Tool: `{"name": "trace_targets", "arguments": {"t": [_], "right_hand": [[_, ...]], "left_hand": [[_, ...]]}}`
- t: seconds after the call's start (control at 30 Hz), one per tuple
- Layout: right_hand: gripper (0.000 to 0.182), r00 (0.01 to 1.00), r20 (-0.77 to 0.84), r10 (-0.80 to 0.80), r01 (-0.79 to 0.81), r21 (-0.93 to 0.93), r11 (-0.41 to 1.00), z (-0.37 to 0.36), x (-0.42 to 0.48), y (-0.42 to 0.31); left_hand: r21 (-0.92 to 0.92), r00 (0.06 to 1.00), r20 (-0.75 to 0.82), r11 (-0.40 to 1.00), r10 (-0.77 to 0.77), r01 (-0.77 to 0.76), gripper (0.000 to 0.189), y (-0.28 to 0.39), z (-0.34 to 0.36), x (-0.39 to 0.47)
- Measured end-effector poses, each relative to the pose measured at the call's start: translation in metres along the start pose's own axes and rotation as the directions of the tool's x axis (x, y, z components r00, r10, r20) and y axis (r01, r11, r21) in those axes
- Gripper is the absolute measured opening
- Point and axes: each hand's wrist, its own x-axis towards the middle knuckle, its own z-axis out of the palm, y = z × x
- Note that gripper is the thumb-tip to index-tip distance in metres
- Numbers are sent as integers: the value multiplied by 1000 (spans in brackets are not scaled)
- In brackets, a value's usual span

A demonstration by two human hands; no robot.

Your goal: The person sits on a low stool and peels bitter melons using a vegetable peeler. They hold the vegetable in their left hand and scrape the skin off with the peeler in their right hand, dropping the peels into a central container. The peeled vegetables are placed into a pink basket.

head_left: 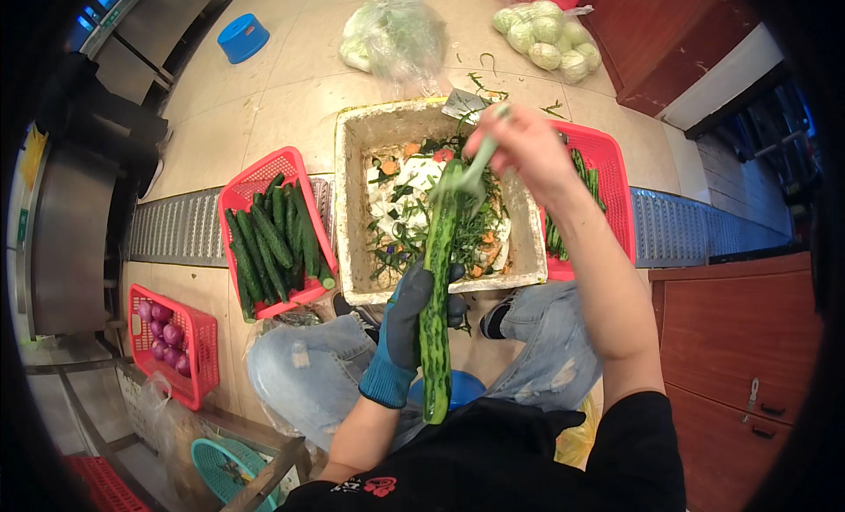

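My left hand (406, 314), in a blue and dark grey work glove, grips a long cucumber (436, 334) with light green stripes where skin is off. My bare right hand (521, 149) holds a pale green peeler (482, 159), blurred, at the cucumber's far end. Beneath lies a worn foam box (350, 201) with green peel strips, white scraps and orange bits inside. Left of it, a red plastic basket (231, 201) holds several dark green cucumbers (270, 234). Another red basket (620, 201), partly behind my right forearm, holds several green cucumbers (558, 238).
Bagged leafy greens (396, 40) and a bag of round pale green vegetables (551, 36) lie on the tiled floor beyond a blue stool (243, 39). Red onions fill a basket (204, 353) at left. A metal drain grate (178, 225) crosses the floor. Red cabinets (733, 334) stand at right.
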Motion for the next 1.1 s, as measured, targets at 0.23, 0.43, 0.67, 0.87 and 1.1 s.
{"name": "trace_targets", "arguments": {"t": [0.23, 0.43, 0.67, 0.87, 1.1], "right_hand": [[13, 827, -488, -280, 174, -252, 952, -46, 23, 3], [14, 999, -25, 36, -37, -59, 998, -8, 7, 5], [14, 996, -43, -77, 77, -3, 997, -8, 0, -8], [13, 809, -559, -179, 167, -74, 983, -58, 28, 5], [20, 849, -505, -155, 92, -147, 985, -50, 30, 12]], "left_hand": [[9, 998, -25, 998, -56, 56, 58, 0, 2, 3], [-65, 988, 88, 989, -127, 133, 50, -4, -7, 2], [-73, 984, 35, 981, -177, 179, 51, -2, -6, 0], [-66, 981, 5, 979, -194, 194, 52, -4, 8, -2], [81, 983, 46, 982, -176, 172, 48, -3, 10, -5]]}}
